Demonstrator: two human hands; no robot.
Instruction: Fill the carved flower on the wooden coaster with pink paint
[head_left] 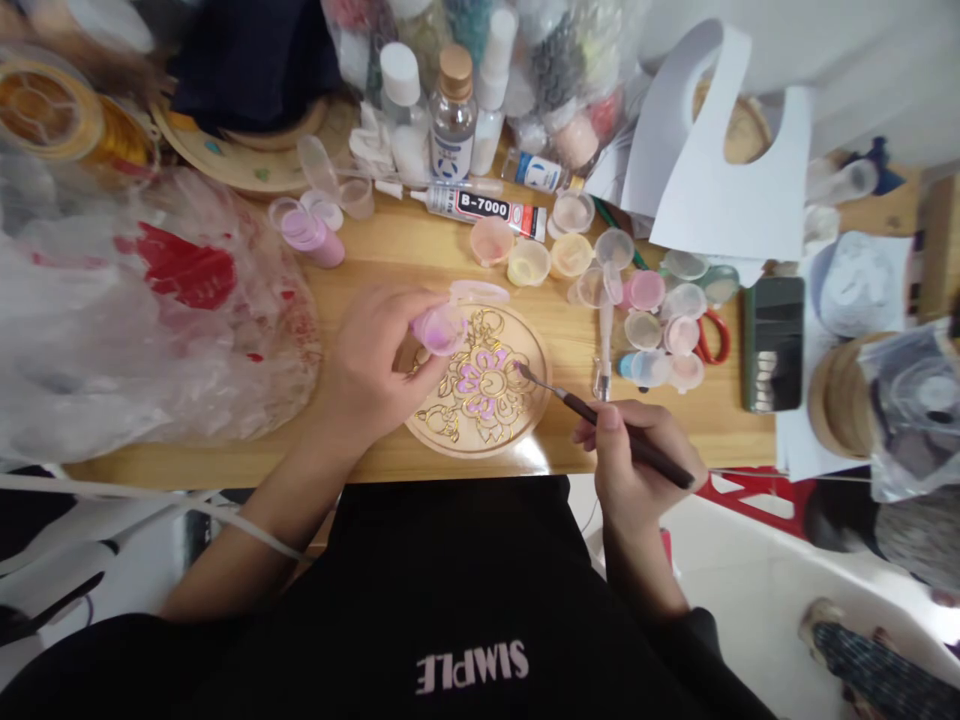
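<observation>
My left hand (382,360) pinches a small clear cup (442,330) with purple paint-like stuff inside, its lid (480,291) hinged open. The cup is over the upper left of a round wooden disc (541,350) bearing a gold-outlined flower design (491,385). Several petals are filled with pinkish purple; others are bare wood. In my right hand (630,455) is a small palette knife (630,437) with a dark handle and thin metal neck. Its tip, with purple on it, is at a petal on the flower's right side.
Several small cups (571,256) of pale colours stand behind and right of the disc. A B-7000 glue tube (487,208) lies before bottles (453,125). Red-handled scissors (715,338) and a phone (772,345) are right. A plastic bag (150,310) fills the left.
</observation>
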